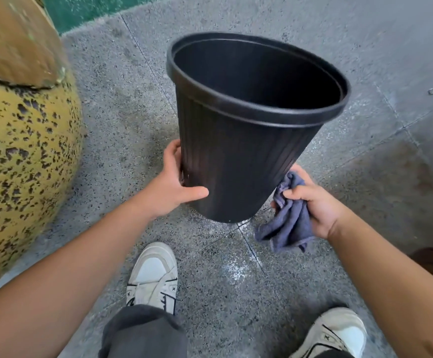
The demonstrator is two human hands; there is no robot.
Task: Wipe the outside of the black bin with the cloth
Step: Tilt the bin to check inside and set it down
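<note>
Seemingly ribbed black bin [236, 161] — crumpled cloth [287, 223]

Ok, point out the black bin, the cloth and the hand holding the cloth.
black bin [236, 161]: head view, ribbed outer wall.
cloth [286, 223]: head view, bunched middle fold.
right hand [316, 205]: head view, back of the hand.

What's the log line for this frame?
left hand: holds bin | right hand: grips cloth at bin side | bin: tilted
</note>
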